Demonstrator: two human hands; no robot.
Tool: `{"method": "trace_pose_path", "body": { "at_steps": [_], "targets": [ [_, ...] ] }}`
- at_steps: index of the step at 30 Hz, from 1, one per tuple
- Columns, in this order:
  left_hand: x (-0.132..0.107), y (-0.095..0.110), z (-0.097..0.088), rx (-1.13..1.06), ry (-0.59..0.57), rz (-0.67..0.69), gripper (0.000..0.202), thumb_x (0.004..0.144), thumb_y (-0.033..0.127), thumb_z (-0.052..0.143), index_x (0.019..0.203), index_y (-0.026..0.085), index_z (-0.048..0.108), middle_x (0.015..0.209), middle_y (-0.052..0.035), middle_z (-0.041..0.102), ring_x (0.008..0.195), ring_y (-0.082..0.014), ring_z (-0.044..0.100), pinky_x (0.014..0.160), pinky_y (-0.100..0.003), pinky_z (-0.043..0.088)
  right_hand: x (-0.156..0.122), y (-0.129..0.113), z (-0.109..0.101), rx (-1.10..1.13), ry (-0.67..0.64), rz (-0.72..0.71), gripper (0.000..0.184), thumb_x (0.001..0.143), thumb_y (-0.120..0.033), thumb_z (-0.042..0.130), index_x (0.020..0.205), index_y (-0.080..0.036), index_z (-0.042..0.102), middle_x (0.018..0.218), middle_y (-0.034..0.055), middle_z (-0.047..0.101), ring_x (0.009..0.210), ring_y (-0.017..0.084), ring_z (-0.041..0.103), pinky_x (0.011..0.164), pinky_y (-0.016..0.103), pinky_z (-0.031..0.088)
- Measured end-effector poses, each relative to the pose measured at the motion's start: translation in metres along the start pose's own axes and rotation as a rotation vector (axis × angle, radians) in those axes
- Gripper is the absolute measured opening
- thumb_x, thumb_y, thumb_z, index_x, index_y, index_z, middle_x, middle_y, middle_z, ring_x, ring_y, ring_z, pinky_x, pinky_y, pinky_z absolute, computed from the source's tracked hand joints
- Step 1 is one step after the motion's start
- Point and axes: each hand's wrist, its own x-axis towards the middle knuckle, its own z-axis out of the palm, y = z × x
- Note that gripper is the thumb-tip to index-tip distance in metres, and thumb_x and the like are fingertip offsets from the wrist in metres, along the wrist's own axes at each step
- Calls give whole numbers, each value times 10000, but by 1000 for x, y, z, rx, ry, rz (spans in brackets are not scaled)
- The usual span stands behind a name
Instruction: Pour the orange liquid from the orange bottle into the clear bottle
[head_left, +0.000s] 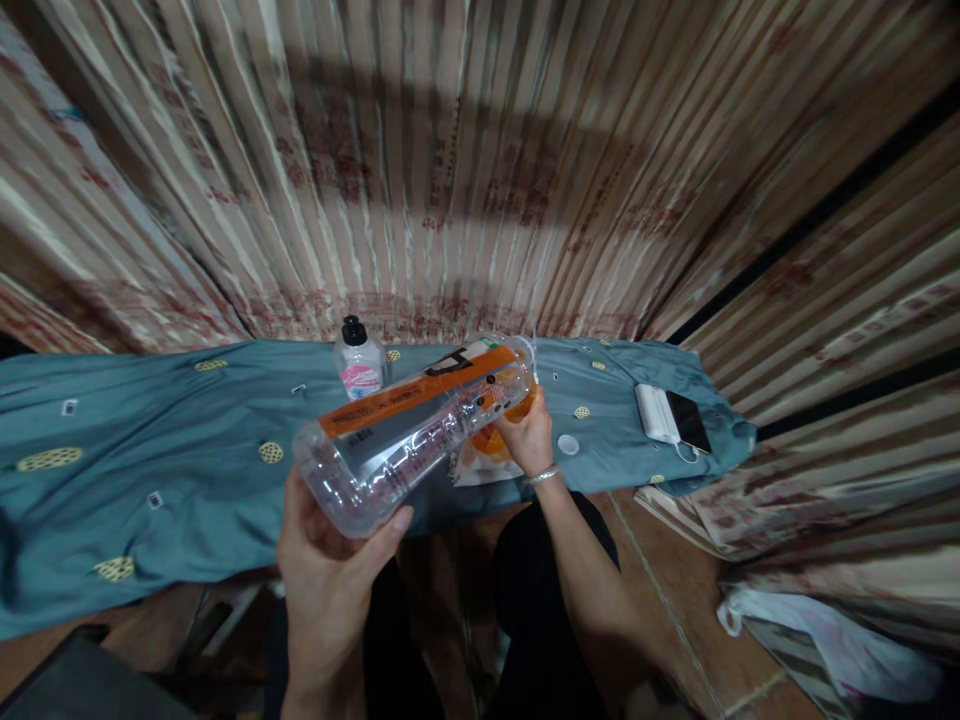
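My left hand point(326, 570) grips the base of a large clear plastic bottle point(409, 430) with an orange and grey label, held tilted with its neck pointing away and down. My right hand point(529, 430) is closed round something orange point(491, 445) under the bottle's neck; I cannot make out what it is. A white bottle cap point(568, 444) lies on the blue cloth just right of my right hand. A bracelet circles my right wrist.
A blue cloth point(150, 460) with yellow dots covers a low surface. A small clear bottle with a black cap and pink label point(358, 366) stands at the back. A phone and white power bank point(671, 417) lie at the right. Striped curtains hang behind. A white plastic bag point(825, 640) lies on the floor.
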Motion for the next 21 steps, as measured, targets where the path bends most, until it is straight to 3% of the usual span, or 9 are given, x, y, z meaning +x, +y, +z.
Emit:
{"method": "trace_pose_path", "body": {
  "at_steps": [21],
  "targets": [
    [0,0,-2,-41,-15,-8,765,608,209,1005,1300,175,682,1124,-68,785,912,-179,757,871,-291,639,0,0,1,-12,9,16,554,675,-425,859,1102,-237,560,982,73,786,888,311,778,772,410,621]
  ]
}}
